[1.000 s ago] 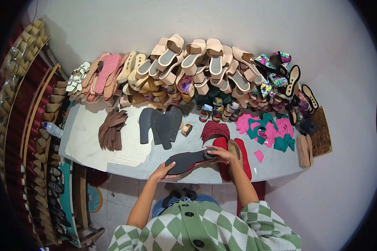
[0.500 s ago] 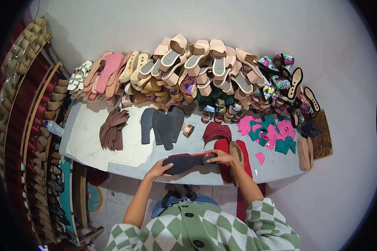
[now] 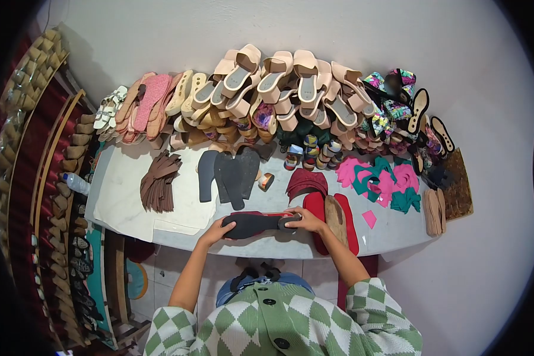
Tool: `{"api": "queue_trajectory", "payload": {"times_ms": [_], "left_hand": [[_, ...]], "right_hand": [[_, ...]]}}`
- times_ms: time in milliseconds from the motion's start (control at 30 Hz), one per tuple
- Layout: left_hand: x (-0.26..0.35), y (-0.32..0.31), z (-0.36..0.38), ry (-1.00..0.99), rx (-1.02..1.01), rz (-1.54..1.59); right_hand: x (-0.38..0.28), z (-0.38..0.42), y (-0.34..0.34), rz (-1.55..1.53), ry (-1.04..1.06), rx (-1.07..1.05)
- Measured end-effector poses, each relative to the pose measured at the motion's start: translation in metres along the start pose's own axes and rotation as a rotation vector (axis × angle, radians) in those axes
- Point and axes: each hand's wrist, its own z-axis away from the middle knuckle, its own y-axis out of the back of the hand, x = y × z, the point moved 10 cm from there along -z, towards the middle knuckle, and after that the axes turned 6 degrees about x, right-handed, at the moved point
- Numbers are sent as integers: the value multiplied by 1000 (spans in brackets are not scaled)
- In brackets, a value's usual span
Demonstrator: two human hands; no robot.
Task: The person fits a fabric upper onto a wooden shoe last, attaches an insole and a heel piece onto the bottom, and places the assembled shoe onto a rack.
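Observation:
Over the table's near edge I hold a red sandal [image 3: 252,226] with its dark sole facing me and a strip of red showing along the far side. Around the wider toe end is my left hand [image 3: 218,230], closed. My right hand [image 3: 307,221] grips the heel end, thumb on the dark heel piece. Red soles [image 3: 348,221] and a worn brown shoe last [image 3: 334,216] lie just right of that hand. Behind them is a stack of dark red upper pieces [image 3: 307,184]. Several dark sole pieces [image 3: 228,172] lie beyond the sandal.
Heeled sandals [image 3: 276,77] are piled along the wall. Brown strips [image 3: 160,181] fan out on white sheet material [image 3: 118,196] at left. Pink and teal cutouts [image 3: 377,181] and beige strips [image 3: 434,212] lie at right. Racks of shoe forms [image 3: 56,237] stand far left.
Both hands have brought the sandal slightly left and up, farther over the table, and it now lies more level. The grip stays at both ends.

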Motion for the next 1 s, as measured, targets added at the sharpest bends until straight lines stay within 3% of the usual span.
{"api": "queue_trajectory", "payload": {"times_ms": [267,433,500,700,800,933,1000], "left_hand": [[3,-1,-5,6,-37,-10],[-1,-3,-1,3,-62,-14],[4,1,-7,-163,-75,-171],[43,-5,-4,-568,17,-381],[54,-10,-4,-750,130,-521],[55,-19,7,-975,280,-770],[59,-19,10,-983,305,-768]], "right_hand": [[-4,5,-11,-134,-209,-138],[2,-5,-13,44,-50,-163],[-6,-3,-14,30,16,-136],[-86,17,-4,330,580,166],[-91,26,-4,468,648,316],[-59,35,-17,640,564,422],[-63,32,-15,668,549,435]]}}
